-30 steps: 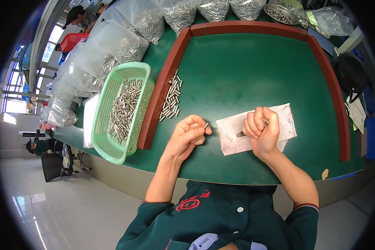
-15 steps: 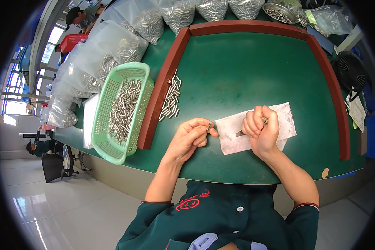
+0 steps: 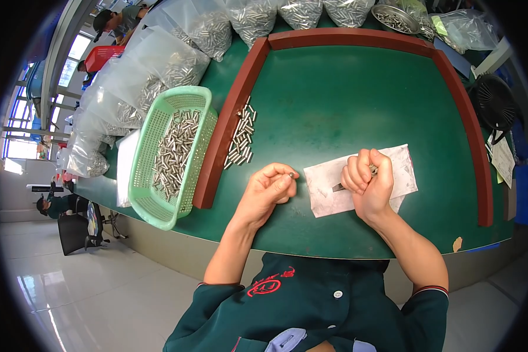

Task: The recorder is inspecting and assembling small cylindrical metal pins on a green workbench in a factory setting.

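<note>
My left hand pinches a small metal pin between thumb and fingertips, its round end showing. To the right, my right hand is closed in a fist above a smudged whitish cloth or paper sheet. A bit of metal glints inside the curled fingers, but most of what they hold is hidden. A dark, narrow piece shows beside the fist, its kind unclear. Loose metal pins lie in a pile along the left rail, beyond my left hand.
A green plastic basket of metal pins stands left of the dark red rail that frames the green table. Bags of pins line the far and left sides. A metal bowl and black fan sit at right.
My left hand has drawn slightly left, and the pin has turned so its end shows instead of its side. My right hand and the sheet stay put.
</note>
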The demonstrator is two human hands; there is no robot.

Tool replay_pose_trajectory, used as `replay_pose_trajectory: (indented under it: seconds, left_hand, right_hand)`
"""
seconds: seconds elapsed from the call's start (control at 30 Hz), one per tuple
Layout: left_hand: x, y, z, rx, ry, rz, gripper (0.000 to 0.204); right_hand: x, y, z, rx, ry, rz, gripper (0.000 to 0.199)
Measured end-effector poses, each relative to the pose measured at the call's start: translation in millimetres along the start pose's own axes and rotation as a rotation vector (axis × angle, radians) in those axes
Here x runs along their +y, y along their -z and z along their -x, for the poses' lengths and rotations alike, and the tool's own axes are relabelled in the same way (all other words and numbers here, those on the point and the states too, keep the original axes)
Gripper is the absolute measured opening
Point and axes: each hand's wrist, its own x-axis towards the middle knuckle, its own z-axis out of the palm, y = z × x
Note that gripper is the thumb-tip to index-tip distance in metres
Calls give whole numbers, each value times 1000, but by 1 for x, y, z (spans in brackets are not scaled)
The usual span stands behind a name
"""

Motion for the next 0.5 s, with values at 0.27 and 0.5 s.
replay_pose_trajectory:
  seconds: [0.27,0.5]
  left_hand:
    - [-19,-51,1,80,-411,-1098,9]
    - [-25,-50,-3,135,-475,-1251,9]
  right_hand:
    - [1,-2,0,16,5,-11,37]
    - [2,0,6,-48,46,-38,37]
